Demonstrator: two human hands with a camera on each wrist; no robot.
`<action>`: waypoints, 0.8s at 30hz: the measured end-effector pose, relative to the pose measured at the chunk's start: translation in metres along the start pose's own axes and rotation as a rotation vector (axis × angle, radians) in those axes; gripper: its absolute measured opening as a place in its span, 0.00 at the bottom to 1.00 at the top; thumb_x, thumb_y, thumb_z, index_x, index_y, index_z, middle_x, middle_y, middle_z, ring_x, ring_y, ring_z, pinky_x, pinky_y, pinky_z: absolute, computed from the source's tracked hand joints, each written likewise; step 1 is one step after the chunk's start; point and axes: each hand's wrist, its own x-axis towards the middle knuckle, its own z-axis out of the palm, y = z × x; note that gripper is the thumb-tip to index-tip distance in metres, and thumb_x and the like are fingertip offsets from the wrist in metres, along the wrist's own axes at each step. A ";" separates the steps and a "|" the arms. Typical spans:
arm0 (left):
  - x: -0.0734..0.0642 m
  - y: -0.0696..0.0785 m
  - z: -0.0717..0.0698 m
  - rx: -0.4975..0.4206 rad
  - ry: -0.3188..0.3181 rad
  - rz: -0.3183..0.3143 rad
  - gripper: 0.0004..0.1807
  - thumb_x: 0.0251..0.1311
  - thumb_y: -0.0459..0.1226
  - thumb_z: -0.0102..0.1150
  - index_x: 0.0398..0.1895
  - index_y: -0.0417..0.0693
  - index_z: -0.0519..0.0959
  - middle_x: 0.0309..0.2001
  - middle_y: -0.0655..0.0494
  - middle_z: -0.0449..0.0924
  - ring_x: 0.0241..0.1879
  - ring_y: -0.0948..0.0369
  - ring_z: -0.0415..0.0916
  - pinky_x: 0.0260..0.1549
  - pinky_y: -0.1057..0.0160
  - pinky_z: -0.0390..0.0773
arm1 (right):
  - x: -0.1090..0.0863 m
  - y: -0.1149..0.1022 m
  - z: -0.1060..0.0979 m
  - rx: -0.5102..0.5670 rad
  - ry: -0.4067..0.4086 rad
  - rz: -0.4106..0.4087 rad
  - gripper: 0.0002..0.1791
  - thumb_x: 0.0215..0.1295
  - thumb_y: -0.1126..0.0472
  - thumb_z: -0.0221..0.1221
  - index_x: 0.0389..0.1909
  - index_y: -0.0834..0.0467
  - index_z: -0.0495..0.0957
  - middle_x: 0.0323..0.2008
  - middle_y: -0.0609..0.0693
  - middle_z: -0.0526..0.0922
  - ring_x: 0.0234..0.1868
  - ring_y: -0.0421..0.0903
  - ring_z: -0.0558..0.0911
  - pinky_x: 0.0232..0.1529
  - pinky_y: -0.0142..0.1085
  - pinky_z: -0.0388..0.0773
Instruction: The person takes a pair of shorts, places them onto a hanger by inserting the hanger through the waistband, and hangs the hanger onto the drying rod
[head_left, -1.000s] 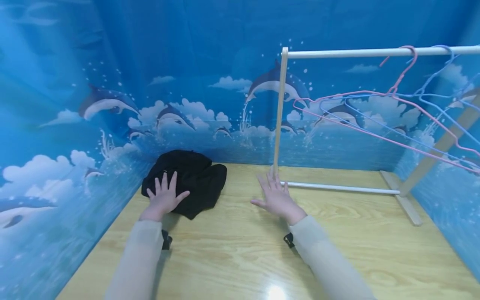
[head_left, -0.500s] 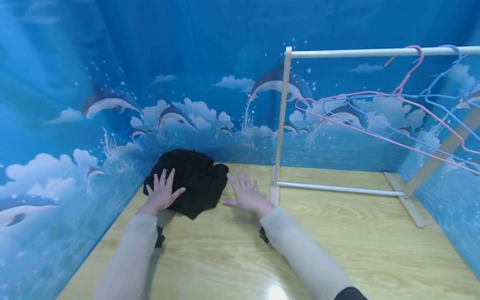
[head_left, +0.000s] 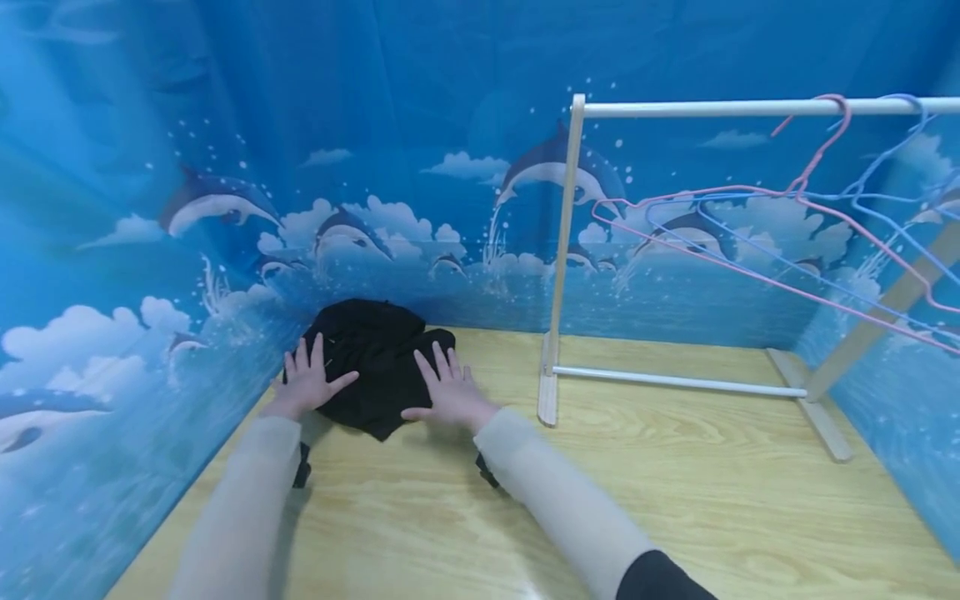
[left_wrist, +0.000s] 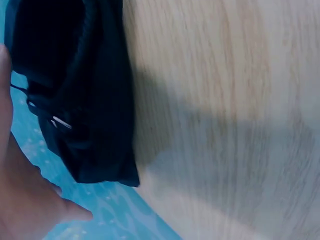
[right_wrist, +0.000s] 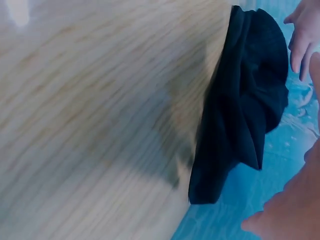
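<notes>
Black garment, heaped in folds on the wood-grain counter at the person's 11 o'clock, should handle as light, limp and hard to damage, best gathered by a fold at its 8 and 4 o'clock edges. Left grip and right grip lie there, fingers spread wide, holding nothing, though whether they touch the cloth I cannot tell. Folds hide what garment it is, and its pale sliver is too blurred to name.
</notes>
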 end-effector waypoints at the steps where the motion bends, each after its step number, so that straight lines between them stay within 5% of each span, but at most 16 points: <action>1: 0.001 -0.002 0.000 -0.002 -0.008 -0.013 0.63 0.58 0.71 0.45 0.74 0.45 0.21 0.73 0.29 0.18 0.69 0.27 0.19 0.58 0.19 0.34 | 0.002 -0.002 0.001 0.004 -0.002 0.000 0.55 0.61 0.30 0.54 0.77 0.41 0.30 0.77 0.52 0.26 0.77 0.57 0.31 0.75 0.58 0.38; 15: 0.019 -0.006 0.008 0.020 -0.008 -0.019 0.72 0.48 0.74 0.52 0.74 0.42 0.22 0.72 0.23 0.23 0.69 0.24 0.25 0.62 0.23 0.35 | 0.026 -0.025 0.007 -0.117 -0.058 -0.047 0.61 0.54 0.26 0.57 0.77 0.41 0.29 0.78 0.51 0.27 0.77 0.55 0.31 0.76 0.54 0.39; 24: 0.017 0.009 0.007 0.040 -0.130 -0.035 0.72 0.48 0.73 0.55 0.74 0.33 0.28 0.71 0.19 0.34 0.67 0.21 0.27 0.63 0.23 0.34 | 0.026 -0.037 0.010 -0.215 -0.065 -0.072 0.63 0.53 0.25 0.57 0.77 0.46 0.31 0.78 0.54 0.29 0.77 0.56 0.31 0.76 0.53 0.41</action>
